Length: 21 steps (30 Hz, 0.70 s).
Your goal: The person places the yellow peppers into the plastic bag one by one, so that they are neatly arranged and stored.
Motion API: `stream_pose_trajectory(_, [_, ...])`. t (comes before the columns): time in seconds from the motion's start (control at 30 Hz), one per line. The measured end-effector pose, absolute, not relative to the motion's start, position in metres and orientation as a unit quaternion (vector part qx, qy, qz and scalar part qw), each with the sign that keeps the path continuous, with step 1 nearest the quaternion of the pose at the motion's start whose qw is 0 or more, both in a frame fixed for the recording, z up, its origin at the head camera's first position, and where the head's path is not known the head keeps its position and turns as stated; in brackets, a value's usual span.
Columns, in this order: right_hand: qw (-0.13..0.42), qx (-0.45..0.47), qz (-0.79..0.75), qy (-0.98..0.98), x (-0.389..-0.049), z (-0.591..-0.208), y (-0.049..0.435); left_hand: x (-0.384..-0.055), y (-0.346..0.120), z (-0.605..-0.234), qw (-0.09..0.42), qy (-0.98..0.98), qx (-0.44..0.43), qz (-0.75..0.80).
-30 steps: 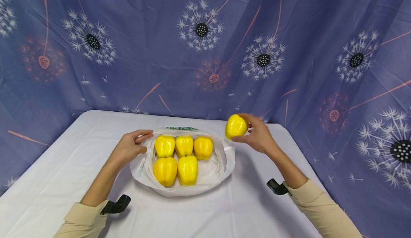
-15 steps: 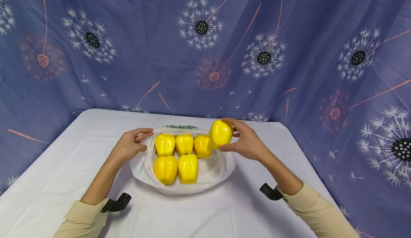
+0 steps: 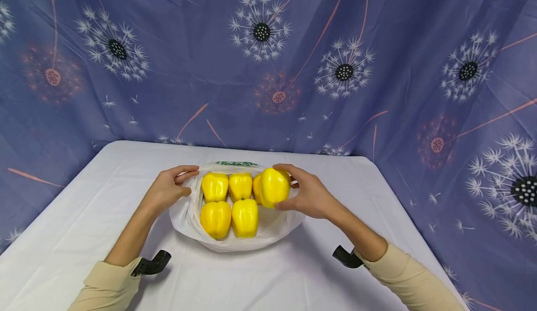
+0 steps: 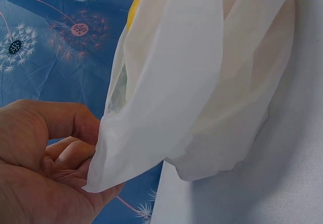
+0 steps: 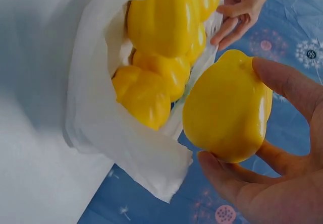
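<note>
A white plastic bag point(image 3: 268, 241) lies spread open on the table, with several yellow bell peppers point(image 3: 245, 217) inside in two rows. My right hand point(image 3: 308, 192) grips another yellow bell pepper point(image 3: 275, 187) between thumb and fingers. It hangs over the bag's right part and partly covers the back right pepper. In the right wrist view this held pepper point(image 5: 227, 110) is beside the bag's rim. My left hand point(image 3: 165, 190) touches the bag's left rim with loosely bent fingers. In the left wrist view a flap of the bag point(image 4: 146, 133) hides some fingertips.
A white cloth covers the table point(image 3: 84, 208). Behind and to the right hangs a blue curtain point(image 3: 189, 68) with a dandelion print. Black wrist devices point(image 3: 152, 263) sit at both cuffs.
My right hand has carried its bell pepper left and lower, from beyond the bag's right edge to over the bag. My left hand has stayed at the left rim.
</note>
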State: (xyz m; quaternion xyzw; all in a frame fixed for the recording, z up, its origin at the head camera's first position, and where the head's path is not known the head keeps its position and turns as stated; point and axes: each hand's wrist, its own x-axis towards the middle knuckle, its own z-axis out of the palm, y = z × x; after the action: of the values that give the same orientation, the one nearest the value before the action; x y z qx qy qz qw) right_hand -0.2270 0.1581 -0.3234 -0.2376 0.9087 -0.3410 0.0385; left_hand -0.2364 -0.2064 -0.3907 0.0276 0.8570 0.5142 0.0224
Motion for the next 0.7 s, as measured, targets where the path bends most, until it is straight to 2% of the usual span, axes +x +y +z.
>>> stream_pose_trajectory(0.2, [0.064, -0.25, -0.321, 0.911, -0.223, -0.331, 0.152, -0.236, -0.206, -0.39, 0.021, 0.857, 0.026, 0.514])
stream_pose_trajectory(0.7, [0.088, -0.253, -0.24, 0.933, -0.216, -0.342, 0.151, -0.237, -0.206, -0.391, 0.021, 0.854, 0.025, 0.519])
